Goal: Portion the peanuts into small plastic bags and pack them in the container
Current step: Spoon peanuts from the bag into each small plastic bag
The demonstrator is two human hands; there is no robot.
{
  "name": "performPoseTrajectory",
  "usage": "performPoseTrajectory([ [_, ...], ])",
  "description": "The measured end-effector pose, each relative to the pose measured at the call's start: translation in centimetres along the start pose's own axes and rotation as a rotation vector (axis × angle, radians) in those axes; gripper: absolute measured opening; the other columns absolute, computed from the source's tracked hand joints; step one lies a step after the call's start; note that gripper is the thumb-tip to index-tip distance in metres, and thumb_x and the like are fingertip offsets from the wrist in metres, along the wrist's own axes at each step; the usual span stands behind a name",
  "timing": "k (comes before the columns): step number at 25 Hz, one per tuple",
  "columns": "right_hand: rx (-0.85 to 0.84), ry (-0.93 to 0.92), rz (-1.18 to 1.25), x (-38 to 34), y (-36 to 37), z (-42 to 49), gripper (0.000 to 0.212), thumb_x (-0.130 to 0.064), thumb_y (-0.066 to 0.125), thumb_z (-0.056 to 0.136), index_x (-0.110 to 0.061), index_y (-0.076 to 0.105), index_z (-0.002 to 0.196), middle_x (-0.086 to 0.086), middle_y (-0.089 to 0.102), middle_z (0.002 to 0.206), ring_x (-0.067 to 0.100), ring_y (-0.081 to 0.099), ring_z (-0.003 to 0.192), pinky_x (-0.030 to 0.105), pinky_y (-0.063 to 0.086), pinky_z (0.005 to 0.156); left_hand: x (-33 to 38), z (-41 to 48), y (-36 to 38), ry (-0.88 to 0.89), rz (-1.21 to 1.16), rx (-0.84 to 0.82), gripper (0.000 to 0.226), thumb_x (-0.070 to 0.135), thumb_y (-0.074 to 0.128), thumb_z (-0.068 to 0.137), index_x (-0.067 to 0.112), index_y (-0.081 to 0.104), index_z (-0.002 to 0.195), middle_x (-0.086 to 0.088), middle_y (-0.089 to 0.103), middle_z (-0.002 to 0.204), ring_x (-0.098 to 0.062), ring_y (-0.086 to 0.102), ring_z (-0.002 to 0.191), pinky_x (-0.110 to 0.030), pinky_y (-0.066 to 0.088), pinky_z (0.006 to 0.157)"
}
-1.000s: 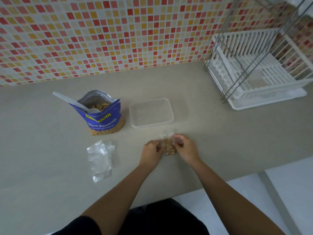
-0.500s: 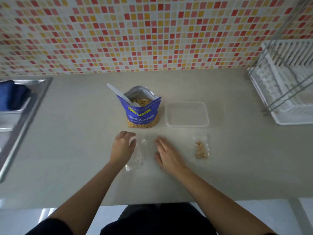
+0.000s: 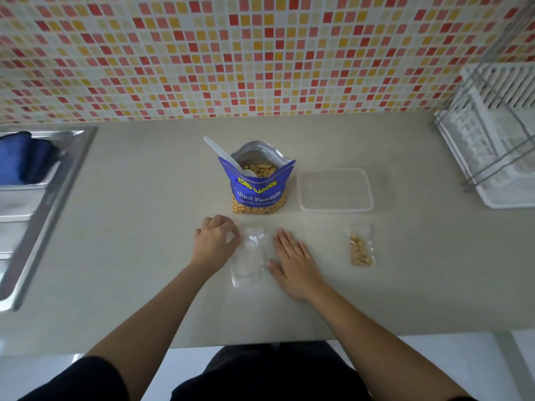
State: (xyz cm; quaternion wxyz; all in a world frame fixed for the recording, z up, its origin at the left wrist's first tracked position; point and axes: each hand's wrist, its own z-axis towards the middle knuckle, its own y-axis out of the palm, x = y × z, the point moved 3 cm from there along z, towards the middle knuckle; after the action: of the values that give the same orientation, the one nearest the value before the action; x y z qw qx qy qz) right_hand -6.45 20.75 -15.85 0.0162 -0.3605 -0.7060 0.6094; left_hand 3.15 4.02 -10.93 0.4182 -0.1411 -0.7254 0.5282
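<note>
tabletop [image 3: 144, 256]: pale beige, running from a tiled wall [image 3: 231, 53] at the far side to the near edge. peanut pouch [image 3: 259, 188]: blue, standing upright at centre, mouth open, peanuts visible inside and through its clear lower band. spoon [image 3: 221, 153]: white plastic, bowl buried in the pouch, handle leaning out to the far left. container [image 3: 335, 208]: clear, rectangular, lidless, just right of the pouch, nothing visible inside. filled bag [image 3: 361, 248]: small, clear, holding a portion of peanuts, lying flat on the tabletop near the container's near right corner, outside it and apart from both hands. empty bag [image 3: 250, 256]: small, clear, lying flat on the near side of the pouch, between the two hands. left hand [image 3: 215, 241]: fingers curled, thumb and forefinger pinching the empty bag's far left corner. right hand [image 3: 292, 261]: spread flat, palm down on the tabletop, fingers straight, thumb at the empty bag's right edge, holding nothing. sink [image 3: 43, 198]: steel, at the left edge, with a blue cloth [image 3: 26, 157] on its far side. dish rack [image 3: 492, 134]: white with metal wires, at the far right.
</note>
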Motion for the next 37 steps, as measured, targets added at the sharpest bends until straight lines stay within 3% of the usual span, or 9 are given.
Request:
performPoseTrajectory([
  [5, 0.041, 0.078, 0.967, -2.5, -3.8, -0.4, 0.077, -0.076, 0.048, 0.071, -0.024, 0.047, 0.128, -0.008, 0.055, 0.129, 0.002, 0.048, 0.121, 0.023, 0.034, 0.107, 2.3, -0.2, -5.4, 0.004, -0.457, -0.095, 0.007, 0.015, 0.071, 0.078, 0.012, 0.068, 0.073, 0.003, 0.066, 0.069, -0.001, 0.055, 0.061, -0.014, 0.043, 0.062],
  [9, 0.219, 0.128, 1.441, -4.2, -6.8, 0.2, 0.063, -0.067, 0.069, 0.059, -0.023, 0.059, 0.103, -0.008, 0.070, 0.089, 0.000, 0.065, 0.081, 0.017, 0.050, 0.073, 3.4, 0.1, -7.6, -0.091, -0.753, -0.057, 0.009, 0.013, 0.068, 0.079, 0.017, 0.072, 0.072, -0.003, 0.069, 0.069, -0.011, 0.058, 0.065, -0.024, 0.046, 0.068],
  [12, 0.373, 0.129, 1.333, -4.0, -10.4, 1.3, 0.027, -0.013, 0.073, 0.077, -0.022, 0.060, 0.099, -0.002, 0.064, 0.076, -0.001, 0.057, 0.059, 0.014, 0.046, 0.057, 4.1, 0.7, -8.8, -0.055, -0.797, -0.044, 0.023, 0.004, 0.061, 0.082, 0.021, 0.073, 0.075, 0.005, 0.073, 0.067, -0.008, 0.064, 0.069, -0.020, 0.050, 0.072],
  [18, 0.290, -0.030, 1.347, -3.2, -14.9, 3.4, 0.043, 0.001, 0.055, 0.088, -0.018, 0.046, 0.125, -0.004, 0.074, 0.078, 0.009, 0.068, 0.082, 0.026, 0.056, 0.079, 5.4, 2.5, -10.7, 0.021, -0.647, 0.074, 0.009, 0.012, 0.067, 0.080, 0.016, 0.075, 0.081, -0.007, 0.070, 0.069, -0.004, 0.051, 0.057, -0.018, 0.040, 0.058],
  [22, 0.300, -0.048, 1.246, -3.3, -15.9, 4.2, 0.040, -0.002, 0.052, 0.090, -0.013, 0.042, 0.128, -0.010, 0.074, 0.082, 0.001, 0.065, 0.076, 0.012, 0.049, 0.069, 5.7, 3.1, -11.8, 0.030, -0.700, 0.142, 0.009, 0.011, 0.071, 0.078, 0.020, 0.069, 0.079, -0.001, 0.071, 0.072, -0.002, 0.060, 0.060, -0.012, 0.044, 0.060],
  [25, 0.364, -0.001, 1.224, -3.9, -16.0, 5.0, 0.037, -0.002, 0.048, 0.093, -0.015, 0.042, 0.127, -0.008, 0.072, 0.095, 0.007, 0.065, 0.088, 0.023, 0.051, 0.086, 5.5, 3.6, -12.2, -0.030, -0.725, 0.173, 0.016, 0.008, 0.067, 0.080, 0.022, 0.063, 0.087, -0.004, 0.071, 0.073, -0.008, 0.064, 0.066, -0.017, 0.047, 0.059],
  [28, 0.599, -0.092, 0.671, -5.2, -17.3, 4.5, 0.051, -0.030, 0.058, 0.086, -0.015, 0.041, 0.131, -0.009, 0.047, 0.127, 0.010, 0.044, 0.123, 0.026, 0.030, 0.108, 5.0, 4.3, -12.3, -0.066, -0.755, 0.161, 0.014, 0.008, 0.065, 0.079, 0.017, 0.071, 0.087, -0.008, 0.072, 0.076, -0.020, 0.066, 0.075, -0.031, 0.053, 0.072],
  [31, 0.516, -0.328, 0.133, -7.3, -18.1, 4.6, 0.083, -0.055, 0.069, 0.068, -0.021, 0.037, 0.136, -0.007, 0.041, 0.141, 0.010, 0.033, 0.131, 0.034, 0.015, 0.112, 5.6, 4.6, -12.3, -0.058, -0.811, 0.076, 0.014, 0.005, 0.064, 0.080, 0.012, 0.072, 0.089, -0.011, 0.071, 0.075, -0.018, 0.065, 0.072, -0.028, 0.050, 0.068],
  [37, 0.563, -0.343, 0.066, -8.0, -18.5, 5.3, 0.064, -0.056, 0.065, 0.069, -0.026, 0.052, 0.124, -0.007, 0.059, 0.123, 0.011, 0.046, 0.119, 0.038, 0.009, 0.112, 7.0, 4.2, -12.7, -0.047, -0.825, 0.076, 0.029, 0.006, 0.064, 0.076, 0.015, 0.052, 0.101, -0.009, 0.071, 0.071, -0.022, 0.065, 0.071, -0.034, 0.051, 0.069],
])
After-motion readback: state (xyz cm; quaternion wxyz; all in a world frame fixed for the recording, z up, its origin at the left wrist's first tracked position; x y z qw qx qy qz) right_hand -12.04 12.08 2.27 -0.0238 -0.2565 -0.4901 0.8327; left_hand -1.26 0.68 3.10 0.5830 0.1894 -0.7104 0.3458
